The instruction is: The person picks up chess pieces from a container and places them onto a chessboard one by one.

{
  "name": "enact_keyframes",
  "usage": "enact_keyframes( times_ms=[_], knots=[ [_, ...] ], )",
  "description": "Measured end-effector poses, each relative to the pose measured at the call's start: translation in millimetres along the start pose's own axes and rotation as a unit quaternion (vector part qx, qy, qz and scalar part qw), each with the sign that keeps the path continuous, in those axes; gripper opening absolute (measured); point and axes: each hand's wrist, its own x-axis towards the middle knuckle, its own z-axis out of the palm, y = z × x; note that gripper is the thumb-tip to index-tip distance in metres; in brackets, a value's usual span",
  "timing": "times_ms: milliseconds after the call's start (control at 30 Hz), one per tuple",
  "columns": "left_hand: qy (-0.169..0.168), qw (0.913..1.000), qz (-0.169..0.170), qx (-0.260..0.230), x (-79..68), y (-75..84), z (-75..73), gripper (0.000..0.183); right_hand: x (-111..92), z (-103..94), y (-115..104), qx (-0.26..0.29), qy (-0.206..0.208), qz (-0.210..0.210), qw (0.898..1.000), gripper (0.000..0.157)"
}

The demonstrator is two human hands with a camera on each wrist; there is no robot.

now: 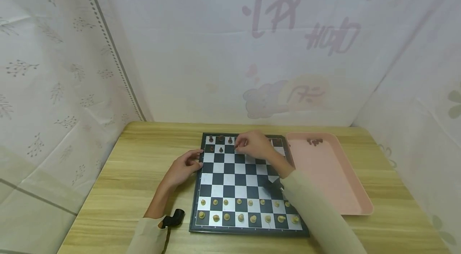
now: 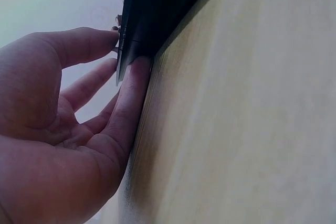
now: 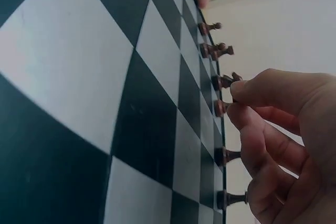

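A black-and-white chessboard (image 1: 229, 169) lies on the table. My right hand (image 1: 253, 145) is over its far rows and pinches a dark brown chess pawn (image 3: 220, 107) between thumb and forefinger, base close to the board. Left of it on the far rows stand several brown chess pieces (image 1: 221, 150); others are partly hidden by the hand. At the board's left edge my left hand (image 1: 183, 168) rests with loosely bent fingers, fingertips (image 2: 139, 69) touching the side of the board. Two rows of cream chess pieces (image 1: 241, 217) stand along the near side.
A pink tray (image 1: 329, 178) sits right of the board, with several small brown pieces (image 1: 315, 142) at its far end. The wooden table (image 1: 151, 146) runs back to a patterned white curtain (image 1: 201, 66). My right forearm crosses the board's right side.
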Motion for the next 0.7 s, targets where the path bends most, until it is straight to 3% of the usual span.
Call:
enact_keyframes(
  times_ms=[233,700],
  knots=[
    [0.0,1.0,-0.004,-0.007,0.0,0.2,0.5,0.047,7,11.7,-1,-0.026,0.005,-0.022,0.999,0.006],
    [0.001,0.9999,-0.005,-0.011,0.5,-0.2,0.5,0.048,11,21.8,-4,-0.048,0.011,-0.006,0.999,0.009]
  ],
)
